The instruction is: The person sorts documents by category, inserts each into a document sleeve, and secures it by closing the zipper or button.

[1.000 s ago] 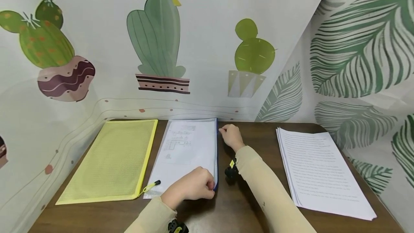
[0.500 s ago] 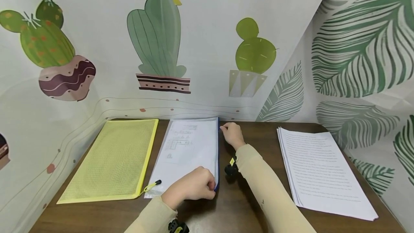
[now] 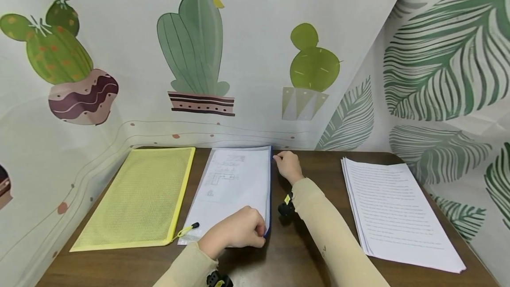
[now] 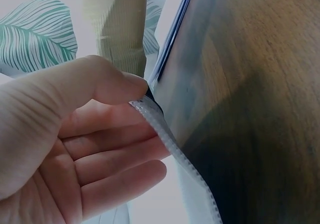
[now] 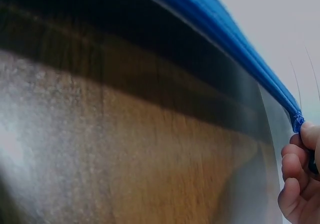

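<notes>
A clear zip pouch [image 3: 235, 189] with printed sheets inside lies at the middle of the table, its blue zipper [image 5: 225, 34] running along the right edge. My left hand [image 3: 239, 228] pinches the pouch's near right corner between thumb and forefinger; in the left wrist view the ribbed pouch edge [image 4: 176, 153] runs down from the thumb tip, over the other fingers. At the far end of the same edge, my right hand [image 3: 287, 166] pinches the zipper's tab. The blue slider [image 5: 298, 123] shows right beside the thumb in the right wrist view.
A yellow mesh zip pouch [image 3: 135, 198] lies to the left, its yellow pull cord [image 3: 184, 230] reaching onto the clear pouch. On the right rests a stack of printed paper [image 3: 398, 211]. A patterned cloth [image 3: 255, 56] hangs behind the brown wooden table [image 3: 318, 163].
The clear pouch's far right edge has shifted slightly to the right, along with my right hand. My left hand keeps its grip on the near corner.
</notes>
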`<state>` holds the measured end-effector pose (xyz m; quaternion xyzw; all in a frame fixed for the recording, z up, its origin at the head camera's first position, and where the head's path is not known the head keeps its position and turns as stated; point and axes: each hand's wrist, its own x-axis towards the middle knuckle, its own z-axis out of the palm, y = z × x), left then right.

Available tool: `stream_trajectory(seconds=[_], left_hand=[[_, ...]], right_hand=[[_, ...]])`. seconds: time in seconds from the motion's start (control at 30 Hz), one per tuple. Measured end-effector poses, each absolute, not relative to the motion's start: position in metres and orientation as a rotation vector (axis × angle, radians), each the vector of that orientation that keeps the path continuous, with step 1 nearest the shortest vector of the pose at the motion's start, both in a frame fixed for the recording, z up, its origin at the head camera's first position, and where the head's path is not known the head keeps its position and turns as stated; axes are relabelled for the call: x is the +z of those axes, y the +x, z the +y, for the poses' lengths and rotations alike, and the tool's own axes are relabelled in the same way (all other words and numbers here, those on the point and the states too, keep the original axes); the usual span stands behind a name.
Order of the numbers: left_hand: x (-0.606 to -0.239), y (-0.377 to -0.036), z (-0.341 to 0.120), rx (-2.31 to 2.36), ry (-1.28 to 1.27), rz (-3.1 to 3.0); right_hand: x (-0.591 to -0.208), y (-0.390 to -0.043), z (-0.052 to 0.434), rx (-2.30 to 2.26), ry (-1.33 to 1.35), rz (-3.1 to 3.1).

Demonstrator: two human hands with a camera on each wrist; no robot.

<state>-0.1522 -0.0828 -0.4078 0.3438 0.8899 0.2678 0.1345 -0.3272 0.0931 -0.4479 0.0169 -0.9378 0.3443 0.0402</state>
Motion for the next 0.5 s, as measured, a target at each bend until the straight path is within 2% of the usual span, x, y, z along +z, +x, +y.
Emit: stream_trajectory(seconds=[0.5], left_hand=[[-0.408, -0.148, -0.082, 0.77, 0.972, 2.529]], right_hand=[[-0.442, -0.329, 0.104, 1.025, 0.013, -2.861]])
